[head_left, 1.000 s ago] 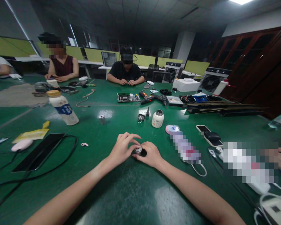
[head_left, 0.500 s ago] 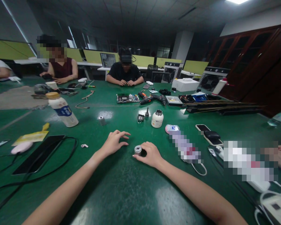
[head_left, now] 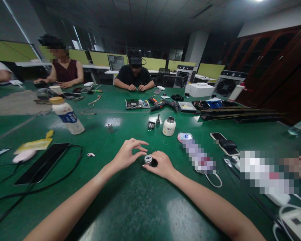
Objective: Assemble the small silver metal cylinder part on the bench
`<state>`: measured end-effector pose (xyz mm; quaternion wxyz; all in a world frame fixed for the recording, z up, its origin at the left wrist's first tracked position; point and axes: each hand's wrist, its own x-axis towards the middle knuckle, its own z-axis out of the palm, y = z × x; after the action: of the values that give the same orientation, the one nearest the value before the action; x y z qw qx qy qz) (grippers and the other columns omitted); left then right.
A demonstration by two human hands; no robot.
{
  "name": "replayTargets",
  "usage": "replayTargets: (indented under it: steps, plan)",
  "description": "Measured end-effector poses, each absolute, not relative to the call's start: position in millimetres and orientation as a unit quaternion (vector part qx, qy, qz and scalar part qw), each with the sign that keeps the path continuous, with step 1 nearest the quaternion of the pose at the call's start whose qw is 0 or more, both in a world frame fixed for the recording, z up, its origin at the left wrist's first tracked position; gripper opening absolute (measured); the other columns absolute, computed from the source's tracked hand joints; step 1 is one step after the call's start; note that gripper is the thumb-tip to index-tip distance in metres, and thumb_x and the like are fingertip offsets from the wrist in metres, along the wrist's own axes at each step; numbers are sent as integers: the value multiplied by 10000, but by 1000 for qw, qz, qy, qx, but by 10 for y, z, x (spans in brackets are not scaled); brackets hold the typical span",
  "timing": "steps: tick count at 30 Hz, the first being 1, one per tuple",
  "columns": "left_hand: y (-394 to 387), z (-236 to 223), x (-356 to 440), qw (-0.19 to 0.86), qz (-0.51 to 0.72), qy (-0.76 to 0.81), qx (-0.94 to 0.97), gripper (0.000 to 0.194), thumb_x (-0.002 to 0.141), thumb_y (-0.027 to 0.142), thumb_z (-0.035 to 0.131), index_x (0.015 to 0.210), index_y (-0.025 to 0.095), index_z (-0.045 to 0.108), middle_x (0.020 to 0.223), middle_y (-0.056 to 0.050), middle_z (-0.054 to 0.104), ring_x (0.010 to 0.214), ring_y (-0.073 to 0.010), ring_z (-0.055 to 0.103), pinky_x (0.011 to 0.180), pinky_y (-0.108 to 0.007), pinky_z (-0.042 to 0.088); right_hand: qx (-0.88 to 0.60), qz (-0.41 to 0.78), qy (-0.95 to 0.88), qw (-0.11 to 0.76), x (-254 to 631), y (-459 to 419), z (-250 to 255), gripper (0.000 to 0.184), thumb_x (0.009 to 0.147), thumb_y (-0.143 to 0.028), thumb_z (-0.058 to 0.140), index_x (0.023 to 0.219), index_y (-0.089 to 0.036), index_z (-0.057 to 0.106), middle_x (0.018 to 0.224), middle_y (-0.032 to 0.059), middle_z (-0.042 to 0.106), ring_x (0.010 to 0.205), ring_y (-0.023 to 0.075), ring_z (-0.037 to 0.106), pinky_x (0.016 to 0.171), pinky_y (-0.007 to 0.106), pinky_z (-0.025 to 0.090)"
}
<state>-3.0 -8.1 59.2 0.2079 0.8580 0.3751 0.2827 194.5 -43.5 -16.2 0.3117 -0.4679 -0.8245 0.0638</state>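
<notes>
A small silver metal cylinder (head_left: 147, 159) with holes in its top face stands upright on the green table. My right hand (head_left: 162, 164) curls its thumb and fingers around the cylinder's right side. Just left of it and a little above, my left hand (head_left: 130, 154) hovers with thumb and fingers apart, nothing between them; its fingertips come close to the cylinder's top. Farther off stand a similar metal cylinder (head_left: 109, 128), a white flask (head_left: 169, 126) without its lid, a metal-looking cap with a ring (head_left: 151, 126) and a small dark upright part (head_left: 158, 119).
To the left are a milk bottle (head_left: 67, 117), a tablet (head_left: 42, 163) with black cables and an earbud (head_left: 91, 154). A circuit board (head_left: 136, 104) and a power drill (head_left: 165, 105) lie at the back. Phones (head_left: 217, 136) and power strips are rightward. Other people sit around the table.
My left hand has moved right, bringing its fingertips close to the cylinder's top. My right hand stays around the cylinder, which stands in the same place.
</notes>
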Motion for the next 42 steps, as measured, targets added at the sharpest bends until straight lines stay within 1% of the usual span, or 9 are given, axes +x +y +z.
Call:
replayTargets:
  steps: [4, 11, 14, 16, 20, 23, 29, 36, 42]
  plan:
    - [-194, 621, 48, 220, 253, 352, 874, 293, 850, 333, 625, 1135, 268, 608, 937, 14, 761, 989, -228, 569, 906, -397, 340, -466, 68, -826, 309, 1946, -432, -171, 342, 784, -524, 675, 869, -193, 649, 810, 39, 668, 775, 186, 589, 710, 296, 406]
    - [-223, 564, 78, 222, 246, 344, 879, 236, 868, 296, 573, 1093, 264, 639, 1004, -10, 739, 1012, -227, 575, 922, -404, 368, -471, 69, -824, 308, 1951, -431, -191, 362, 771, -518, 691, 925, -191, 665, 863, 54, 680, 821, 197, 607, 741, 309, 434]
    - [-256, 574, 86, 224, 249, 326, 884, 275, 860, 244, 549, 1123, 259, 626, 1089, -19, 709, 1046, -223, 566, 922, -394, 377, -468, 73, -825, 310, 1955, -432, -195, 381, 782, -505, 687, 998, -191, 661, 919, 62, 688, 865, 205, 614, 773, 319, 445]
    - [-269, 577, 94, 214, 257, 331, 883, 300, 847, 252, 563, 1143, 257, 618, 1107, -22, 697, 1058, -224, 555, 930, -393, 374, -464, 79, -826, 311, 1957, -435, -186, 365, 804, -488, 672, 1017, -192, 655, 946, 62, 690, 885, 205, 616, 791, 324, 445]
    - [-249, 562, 108, 182, 271, 373, 868, 289, 832, 357, 618, 1103, 259, 639, 983, -6, 731, 997, -232, 556, 906, -399, 365, -458, 98, -826, 314, 1958, -439, -162, 337, 824, -494, 654, 969, -190, 644, 946, 57, 683, 882, 197, 615, 786, 316, 439]
    - [-231, 560, 111, 192, 272, 379, 863, 283, 830, 364, 625, 1091, 257, 633, 904, 12, 752, 957, -228, 571, 886, -394, 363, -454, 112, -826, 315, 1959, -429, -159, 351, 816, -515, 655, 967, -198, 638, 932, 52, 678, 872, 196, 612, 778, 312, 435]
    - [-238, 553, 110, 204, 280, 352, 869, 326, 839, 308, 605, 1159, 248, 592, 953, 3, 754, 1023, -226, 578, 923, -392, 353, -453, 116, -828, 310, 1959, -414, -174, 385, 815, -512, 658, 1024, -188, 641, 916, 61, 670, 885, 205, 606, 782, 325, 435]
    - [-198, 495, 93, 184, 293, 356, 868, 278, 848, 342, 632, 1111, 252, 624, 958, 5, 753, 987, -210, 605, 908, -374, 340, -453, 107, -830, 306, 1958, -416, -176, 367, 808, -519, 663, 967, -189, 635, 915, 54, 668, 869, 196, 595, 771, 314, 421]
    - [-59, 515, -16, 157, 326, 404, 840, 270, 852, 340, 635, 1102, 242, 608, 937, 2, 760, 988, -226, 602, 899, -383, 330, -454, 99, -828, 314, 1958, -415, -166, 373, 806, -537, 656, 930, -187, 629, 862, 41, 655, 815, 187, 577, 739, 306, 406]
